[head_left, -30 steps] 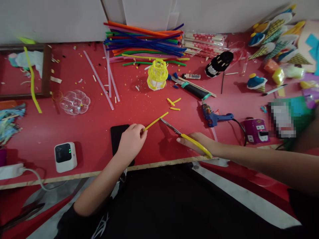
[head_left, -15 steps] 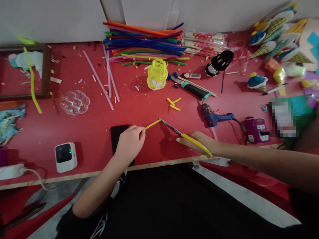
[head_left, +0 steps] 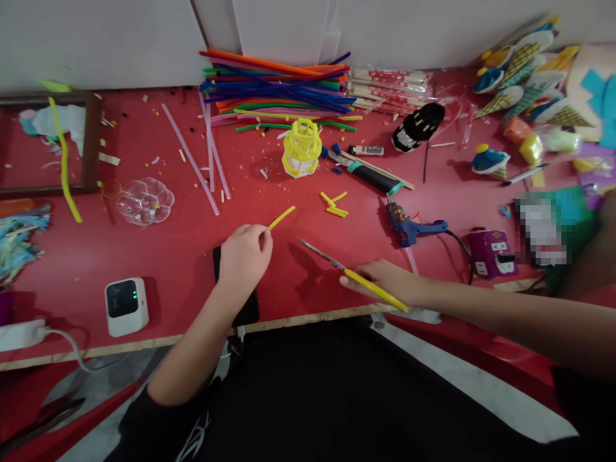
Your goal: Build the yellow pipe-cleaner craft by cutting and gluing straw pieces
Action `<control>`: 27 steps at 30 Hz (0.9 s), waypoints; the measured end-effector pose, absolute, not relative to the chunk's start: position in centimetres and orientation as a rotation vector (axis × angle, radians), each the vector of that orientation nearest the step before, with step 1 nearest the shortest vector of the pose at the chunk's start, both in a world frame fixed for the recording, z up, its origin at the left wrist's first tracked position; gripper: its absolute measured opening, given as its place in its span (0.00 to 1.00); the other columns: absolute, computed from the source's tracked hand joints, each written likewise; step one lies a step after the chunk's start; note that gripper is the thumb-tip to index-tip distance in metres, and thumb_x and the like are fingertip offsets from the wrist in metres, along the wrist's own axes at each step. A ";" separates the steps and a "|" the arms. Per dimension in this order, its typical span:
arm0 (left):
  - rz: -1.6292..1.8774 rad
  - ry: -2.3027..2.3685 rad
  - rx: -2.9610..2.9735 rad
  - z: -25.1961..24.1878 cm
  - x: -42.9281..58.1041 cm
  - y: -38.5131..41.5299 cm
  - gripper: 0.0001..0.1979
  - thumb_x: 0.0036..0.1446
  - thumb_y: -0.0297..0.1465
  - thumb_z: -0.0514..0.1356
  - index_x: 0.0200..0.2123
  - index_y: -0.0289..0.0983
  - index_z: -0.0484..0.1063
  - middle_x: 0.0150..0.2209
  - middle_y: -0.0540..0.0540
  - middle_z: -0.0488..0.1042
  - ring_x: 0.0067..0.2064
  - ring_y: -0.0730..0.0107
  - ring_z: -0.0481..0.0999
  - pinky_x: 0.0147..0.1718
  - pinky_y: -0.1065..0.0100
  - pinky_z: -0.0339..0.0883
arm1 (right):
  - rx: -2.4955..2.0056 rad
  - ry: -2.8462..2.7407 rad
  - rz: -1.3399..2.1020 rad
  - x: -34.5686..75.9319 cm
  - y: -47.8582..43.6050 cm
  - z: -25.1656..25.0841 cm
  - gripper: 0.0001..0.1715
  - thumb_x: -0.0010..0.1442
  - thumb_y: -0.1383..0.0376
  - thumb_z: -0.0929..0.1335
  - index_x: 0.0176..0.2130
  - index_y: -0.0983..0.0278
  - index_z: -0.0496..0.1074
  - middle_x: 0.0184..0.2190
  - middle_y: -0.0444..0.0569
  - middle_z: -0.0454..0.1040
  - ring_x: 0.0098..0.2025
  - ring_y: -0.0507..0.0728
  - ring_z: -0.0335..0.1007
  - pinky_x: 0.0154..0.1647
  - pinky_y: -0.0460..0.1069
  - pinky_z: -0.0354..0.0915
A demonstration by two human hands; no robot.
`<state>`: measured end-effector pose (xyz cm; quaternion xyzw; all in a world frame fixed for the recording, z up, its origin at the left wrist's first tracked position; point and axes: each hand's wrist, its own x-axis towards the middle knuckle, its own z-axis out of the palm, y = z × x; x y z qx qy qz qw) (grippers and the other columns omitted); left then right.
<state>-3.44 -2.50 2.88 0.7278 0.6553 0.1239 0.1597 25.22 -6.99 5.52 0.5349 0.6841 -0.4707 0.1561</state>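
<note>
Pinched in my left hand point(head_left: 246, 256) is a short yellow pipe cleaner point(head_left: 282, 217), its free end pointing up and right. My right hand point(head_left: 380, 280) grips yellow-handled scissors point(head_left: 373, 289), whose blades point left and stand apart from the pipe cleaner. Beyond them, several cut yellow pieces point(head_left: 335, 206) lie together on the red table point(head_left: 192, 244). A yellow and white lantern-shaped model point(head_left: 302, 149) stands behind those pieces. Under my left wrist lies a black phone point(head_left: 249, 310), partly hidden.
A blue glue gun point(head_left: 414, 226) and a utility knife point(head_left: 373, 176) lie to the right, near a purple power socket point(head_left: 491, 253). Coloured pipe cleaners point(head_left: 279, 86) are heaped at the back. On the left are a clear flower-shaped tray point(head_left: 145, 200) and a white device point(head_left: 127, 307).
The scissors have come off the pipe cleaner, which is now tilted more steeply in my left hand. Another short yellow piece lies with the cut ones.
</note>
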 end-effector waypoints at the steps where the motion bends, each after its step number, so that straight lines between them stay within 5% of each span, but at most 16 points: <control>1: 0.360 1.904 2.076 2.9 -3.7 -1.9 0.12 0.67 0.31 0.56 0.38 0.38 0.81 0.34 0.40 0.82 0.37 0.54 0.82 0.33 0.61 0.68 | 1.515 2.000 -1.263 25.0 -6.9 5.5 0.41 0.66 0.30 0.55 0.25 0.60 0.62 0.23 0.46 0.67 0.26 0.53 0.63 0.29 0.50 0.56; 6: 0.369 2.027 2.065 3.5 -5.3 0.3 0.13 0.66 0.32 0.55 0.37 0.38 0.80 0.36 0.39 0.82 0.40 0.52 0.82 0.37 0.59 0.70 | 1.449 2.159 -0.839 23.5 -6.5 5.9 0.32 0.65 0.38 0.67 0.37 0.64 0.77 0.35 0.59 0.80 0.37 0.62 0.78 0.31 0.51 0.57; 13: 0.215 2.180 1.997 3.6 -6.5 1.0 0.15 0.67 0.32 0.53 0.42 0.39 0.82 0.41 0.37 0.82 0.44 0.49 0.82 0.40 0.58 0.72 | 1.460 2.214 -0.580 22.1 -5.3 4.9 0.25 0.67 0.50 0.68 0.50 0.68 0.76 0.45 0.66 0.80 0.39 0.66 0.80 0.31 0.52 0.64; 20: 0.318 2.305 2.022 3.5 -8.2 2.4 0.20 0.67 0.32 0.55 0.57 0.32 0.78 0.53 0.28 0.77 0.56 0.38 0.78 0.57 0.43 0.71 | 1.436 2.451 -0.665 22.7 -4.7 4.5 0.15 0.66 0.59 0.72 0.49 0.66 0.77 0.48 0.60 0.81 0.49 0.64 0.80 0.48 0.54 0.72; 23: 0.605 2.087 2.131 3.5 -7.0 3.1 0.19 0.67 0.31 0.57 0.59 0.35 0.75 0.52 0.33 0.77 0.57 0.46 0.78 0.62 0.47 0.71 | 1.512 2.533 -0.718 23.7 -4.3 4.8 0.10 0.69 0.62 0.69 0.46 0.62 0.78 0.45 0.55 0.82 0.47 0.60 0.80 0.50 0.53 0.72; 27: 0.809 1.695 2.009 2.1 -3.6 6.1 0.29 0.62 0.35 0.66 0.64 0.36 0.67 0.58 0.34 0.76 0.55 0.52 0.80 0.59 0.50 0.76 | 1.789 2.577 -0.671 26.8 -3.6 5.7 0.18 0.74 0.61 0.60 0.48 0.62 0.77 0.44 0.55 0.82 0.45 0.60 0.80 0.48 0.54 0.73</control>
